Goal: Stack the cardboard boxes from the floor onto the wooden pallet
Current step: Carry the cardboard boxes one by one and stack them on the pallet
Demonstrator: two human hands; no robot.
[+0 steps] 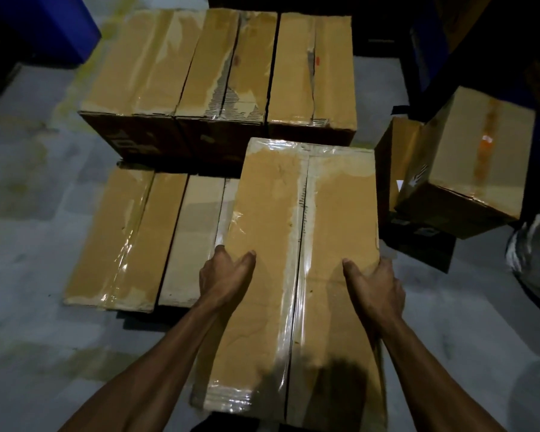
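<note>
My left hand (223, 272) and right hand (376, 286) clamp the long tape-sealed brown cardboard box (296, 275) by its sides, thumbs on top, above the low front row of boxes (128, 238). I suspect slick tape could let it slip.

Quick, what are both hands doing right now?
Left hand: grips the held cardboard box's left edge.
Right hand: grips its right edge.

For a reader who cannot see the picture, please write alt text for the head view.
Two bare hands, left hand and right hand, grip the long sides of a taped cardboard box, thumbs on top. Ahead lie two lower boxes and a taller row of three boxes; a tilted box leans at right on the grey floor.
</note>
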